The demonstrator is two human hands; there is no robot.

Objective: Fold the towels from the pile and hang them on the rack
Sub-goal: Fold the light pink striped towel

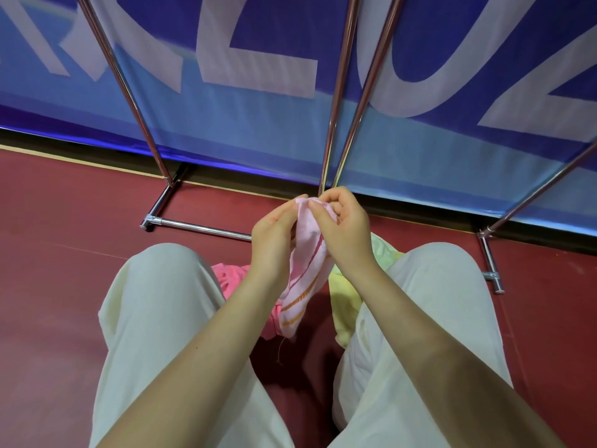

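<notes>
Chrome rack (206,228) standing on red floor (64,270); nearer than rack, pale pink striped towel (307,270) hanging, top edge pinched by left hand (274,236) and right hand (344,227), above pink and yellow pile (231,279), possibly more towels.

This looks like an indoor sports hall or event venue. Beyond the fingers (318,206) stands a blue banner (258,92) with huge white letters, of the kind that rings a court. Below the fingers spreads a smooth dark-red floor (64,253) like sports flooring, with a thin pale line just short of the banner. A chrome tube rack (200,228) stands on that floor.
</notes>
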